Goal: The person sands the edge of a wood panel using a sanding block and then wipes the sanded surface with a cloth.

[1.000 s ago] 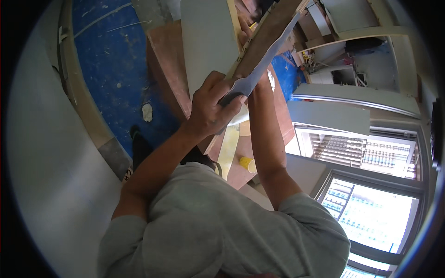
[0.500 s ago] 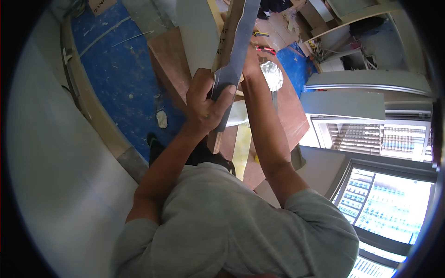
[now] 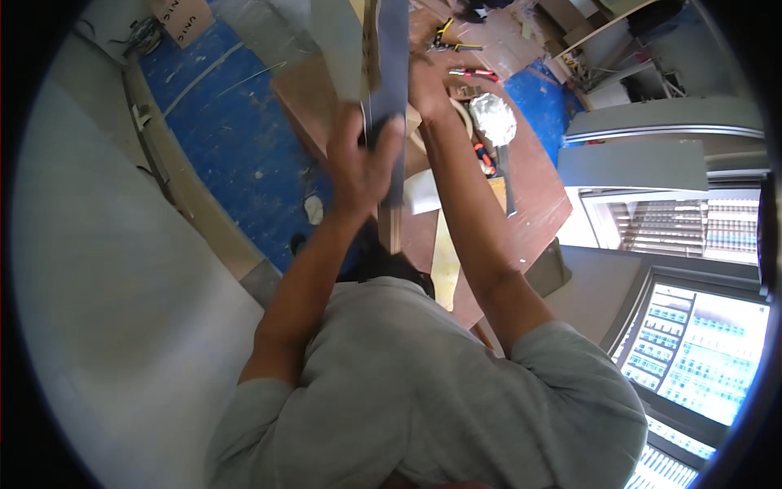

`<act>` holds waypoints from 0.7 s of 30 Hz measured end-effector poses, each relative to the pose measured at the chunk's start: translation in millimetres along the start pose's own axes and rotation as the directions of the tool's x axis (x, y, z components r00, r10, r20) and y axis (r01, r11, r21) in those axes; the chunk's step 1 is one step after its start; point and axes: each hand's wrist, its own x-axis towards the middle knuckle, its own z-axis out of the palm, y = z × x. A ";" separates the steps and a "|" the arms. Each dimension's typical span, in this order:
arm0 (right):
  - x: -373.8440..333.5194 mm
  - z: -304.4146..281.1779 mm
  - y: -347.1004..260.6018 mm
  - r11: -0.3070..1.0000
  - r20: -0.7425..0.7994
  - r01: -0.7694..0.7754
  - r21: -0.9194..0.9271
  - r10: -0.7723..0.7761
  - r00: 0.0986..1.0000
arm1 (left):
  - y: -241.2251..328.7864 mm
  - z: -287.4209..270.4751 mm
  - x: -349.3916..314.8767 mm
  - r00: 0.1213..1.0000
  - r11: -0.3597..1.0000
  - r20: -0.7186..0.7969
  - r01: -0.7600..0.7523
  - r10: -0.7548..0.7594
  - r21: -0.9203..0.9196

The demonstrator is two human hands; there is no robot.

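A long wooden board [image 3: 391,232] with a dark grey strip [image 3: 391,65] along its face points away from me, above the workbench. My left hand [image 3: 362,159], smeared by motion, is wrapped round it, thumb on the right side and fingers on the left. A torn, pale edge runs along the strip's left side. Beyond it, against the right side of the board, is my right hand [image 3: 428,90]; its fingers are mostly hidden by the strip. A foil-wrapped round thing [image 3: 493,118] lies right of my right forearm.
The reddish-brown workbench [image 3: 538,191] carries yellow-handled pliers [image 3: 444,37], a red-and-black tool [image 3: 474,75] and an orange-and-black tool [image 3: 485,160]. Blue sheeting [image 3: 232,147] covers the floor at left, with a white scrap [image 3: 314,209] on it. A pale wall [image 3: 122,285] stands at left.
The board has swung to point more straight ahead. My left hand is slightly farther up in view, still round the board. More of the tools on the bench shows.
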 end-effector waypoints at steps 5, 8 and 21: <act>-1.1 15.4 -45.0 0.905 0.056 -0.179 0.385 0.171 0.984 | 0.7 -13.9 17.9 0.990 0.985 -0.070 0.131 -0.123 0.115; 5.7 11.8 -21.3 0.999 0.008 -0.028 0.043 0.028 1.000 | 8.0 -9.0 -14.3 0.986 0.988 -0.069 -0.152 0.150 -0.020; 1.1 25.6 -28.0 0.966 -0.048 -0.057 0.253 0.071 0.996 | 21.7 -17.3 15.6 0.981 0.976 -0.018 0.194 -0.193 0.102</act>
